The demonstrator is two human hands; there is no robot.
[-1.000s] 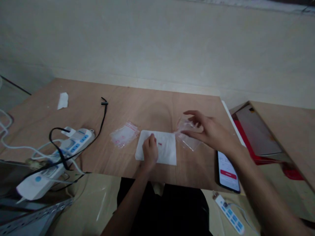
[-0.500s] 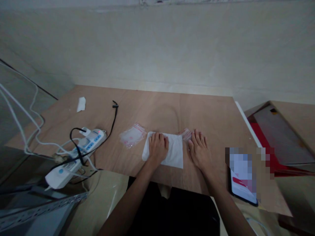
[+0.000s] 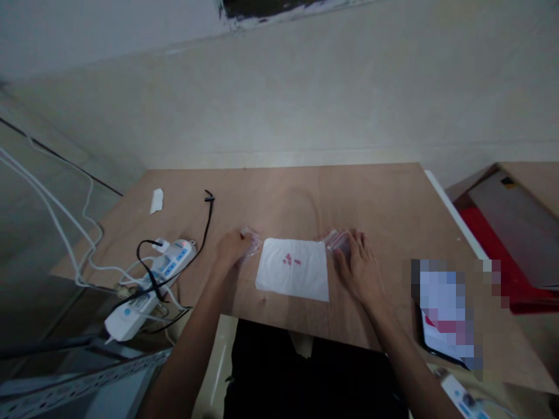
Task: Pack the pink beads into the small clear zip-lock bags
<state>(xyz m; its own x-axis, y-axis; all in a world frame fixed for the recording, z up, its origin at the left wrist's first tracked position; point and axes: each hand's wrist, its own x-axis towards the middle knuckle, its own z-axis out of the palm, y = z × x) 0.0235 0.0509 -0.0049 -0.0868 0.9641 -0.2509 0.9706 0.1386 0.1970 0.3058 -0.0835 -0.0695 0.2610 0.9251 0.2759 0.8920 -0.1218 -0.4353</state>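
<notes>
A white sheet [image 3: 279,282] lies flat in the middle of the table, small red bits or marks [image 3: 289,259] showing on it; which of the two I cannot tell. Left of the sheet, my left hand [image 3: 231,247] has its fingers curled onto clear plastic zip bags [image 3: 252,241] and partly covers them. On the other side, my right hand [image 3: 360,265] rests palm down on the wood with its fingers stretched out. Its thumb side lies against a second bunch of clear zip bags [image 3: 334,239], next to the sheet's right edge.
A white power strip [image 3: 124,320] with tangled cables sits at the table's left edge. Behind it are a black cable end [image 3: 209,199] and a white scrap [image 3: 156,201]. A phone [image 3: 441,343], partly blurred out, lies at right. Beyond stands a red item [image 3: 493,250].
My left hand has lifted off the white sheet and gone left onto the zip bags, uncovering the red spots. My right hand stays beside its bags. The camera view has tilted slightly.
</notes>
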